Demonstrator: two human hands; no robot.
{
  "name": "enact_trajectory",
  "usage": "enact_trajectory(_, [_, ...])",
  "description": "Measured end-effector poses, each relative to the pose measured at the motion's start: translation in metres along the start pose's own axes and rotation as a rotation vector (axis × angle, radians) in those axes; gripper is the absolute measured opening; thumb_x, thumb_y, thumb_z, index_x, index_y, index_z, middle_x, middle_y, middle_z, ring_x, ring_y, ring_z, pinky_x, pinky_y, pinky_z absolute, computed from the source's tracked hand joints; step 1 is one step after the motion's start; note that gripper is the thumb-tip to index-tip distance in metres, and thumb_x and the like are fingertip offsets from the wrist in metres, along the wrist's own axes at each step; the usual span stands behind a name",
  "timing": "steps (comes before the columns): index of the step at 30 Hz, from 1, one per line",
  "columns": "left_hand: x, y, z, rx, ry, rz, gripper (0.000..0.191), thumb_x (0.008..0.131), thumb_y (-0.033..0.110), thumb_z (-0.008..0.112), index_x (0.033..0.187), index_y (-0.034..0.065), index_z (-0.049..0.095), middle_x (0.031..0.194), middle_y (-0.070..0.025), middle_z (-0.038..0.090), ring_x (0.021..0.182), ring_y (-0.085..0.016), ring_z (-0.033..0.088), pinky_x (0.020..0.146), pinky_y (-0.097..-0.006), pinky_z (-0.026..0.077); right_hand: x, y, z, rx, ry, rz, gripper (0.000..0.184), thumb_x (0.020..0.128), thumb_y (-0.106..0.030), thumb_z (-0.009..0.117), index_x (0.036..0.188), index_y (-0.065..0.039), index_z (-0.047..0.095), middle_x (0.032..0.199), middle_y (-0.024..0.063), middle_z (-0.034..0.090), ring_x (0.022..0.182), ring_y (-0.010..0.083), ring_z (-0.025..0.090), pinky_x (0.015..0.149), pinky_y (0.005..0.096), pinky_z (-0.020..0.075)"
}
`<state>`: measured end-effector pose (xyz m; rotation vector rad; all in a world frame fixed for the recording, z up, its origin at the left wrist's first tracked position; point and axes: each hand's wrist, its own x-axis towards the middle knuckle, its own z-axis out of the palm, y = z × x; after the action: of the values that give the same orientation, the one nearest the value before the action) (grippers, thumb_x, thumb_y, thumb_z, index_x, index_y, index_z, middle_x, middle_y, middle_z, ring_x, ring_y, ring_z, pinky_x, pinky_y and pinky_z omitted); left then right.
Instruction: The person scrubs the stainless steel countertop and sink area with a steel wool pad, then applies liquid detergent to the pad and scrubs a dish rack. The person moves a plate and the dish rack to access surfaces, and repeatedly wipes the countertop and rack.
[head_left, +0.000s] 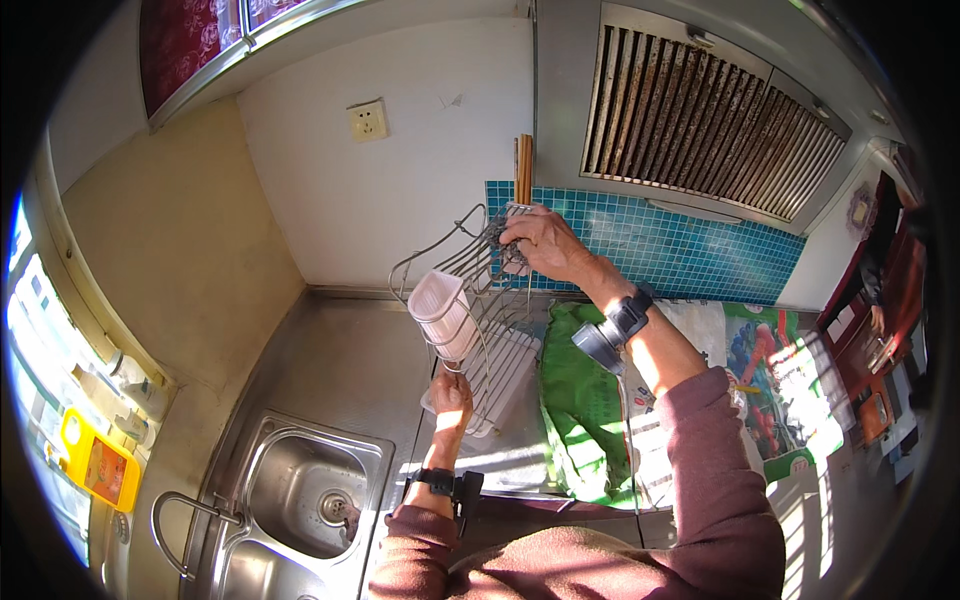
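A metal wire dish rack (480, 255) stands tilted in the view over the counter near the wall. My left hand (451, 394) is closed around its lower front, just below a pale pink plastic utensil cup (442, 311) in a wire ring; the fingertips are hidden. At the rack's far side my right hand (546, 244) holds a grey steel wool scourer (496, 231) against the wires. Beside those fingers, several wooden chopsticks (523, 169) stand upright in a second holder (516, 262), partly covered by the hand. A white drip tray (502, 367) lies under the rack.
A double steel sink (315, 487) with a curved faucet (169, 525) is at the lower left. Green and white printed sacking (585, 412) covers the counter on the right. A range hood (705, 112) hangs above. Yellow-labelled bottles (101, 461) line the windowsill. Another person's arm (870, 277) shows far right.
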<state>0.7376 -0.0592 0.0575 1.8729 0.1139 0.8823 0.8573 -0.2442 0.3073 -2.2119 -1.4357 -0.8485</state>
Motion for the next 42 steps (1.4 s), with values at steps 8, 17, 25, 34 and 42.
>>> enact_trajectory(8, [0.002, -0.026, 0.008, -0.056, 0.014, 0.1, 0.01, 0.091, 0.005, 0.045, 0.096, 0.0016, 0.052, 0.054, 0.0039, 0.033, 0.046, -0.006, 0.033, 0.041, -0.0241, 0.028, 0.048, -0.037, -0.016, 0.208, -0.343, 0.048, 0.028, 0.074, 0.003, 0.051, 0.089, -0.008, 0.071, 0.087, 0.0126, 0.069, 0.079, 0.0252, 0.066, 0.074, 0.0328, 0.0521])
enact_trajectory(17, [-0.005, 0.03, -0.016, -0.242, -0.132, -0.326, 0.021, 0.092, 0.018, 0.046, 0.091, 0.0004, 0.057, 0.061, -0.0017, 0.052, 0.049, -0.009, 0.051, 0.046, -0.0246, 0.043, 0.079, 0.029, -0.002, -0.255, -0.376, 0.524, 0.02, 0.078, -0.005, 0.057, 0.092, -0.013, 0.071, 0.1, 0.0109, 0.067, 0.092, 0.0295, 0.063, 0.079, 0.0381, 0.0522])
enact_trajectory(25, [-0.009, 0.039, -0.017, -0.372, -0.126, -0.365, 0.022, 0.089, 0.019, 0.05, 0.097, -0.0001, 0.059, 0.061, -0.0031, 0.053, 0.05, -0.011, 0.053, 0.044, -0.0281, 0.046, 0.092, -0.047, -0.003, 0.033, -0.534, 0.283, 0.027, 0.073, -0.003, 0.052, 0.09, -0.009, 0.072, 0.091, 0.0122, 0.069, 0.088, 0.0265, 0.064, 0.08, 0.0327, 0.0504])
enact_trajectory(34, [-0.01, 0.042, -0.022, -0.559, -0.153, -0.404, 0.021, 0.091, 0.017, 0.055, 0.103, -0.0001, 0.058, 0.059, -0.0001, 0.046, 0.047, -0.008, 0.04, 0.042, -0.0259, 0.034, 0.106, -0.064, -0.028, -0.08, -0.542, 0.313, 0.028, 0.074, -0.002, 0.053, 0.096, -0.006, 0.071, 0.085, 0.0093, 0.069, 0.079, 0.0165, 0.062, 0.071, 0.0273, 0.0483])
enact_trajectory(42, [-0.008, 0.034, -0.019, -0.552, -0.214, -0.403, 0.021, 0.091, 0.021, 0.055, 0.088, 0.0, 0.057, 0.056, -0.0012, 0.048, 0.046, -0.01, 0.044, 0.042, -0.0271, 0.035, 0.054, -0.072, -0.028, 0.236, -0.373, 0.362, 0.025, 0.077, -0.007, 0.054, 0.095, -0.005, 0.07, 0.081, 0.0107, 0.068, 0.075, 0.0163, 0.062, 0.073, 0.0277, 0.0491])
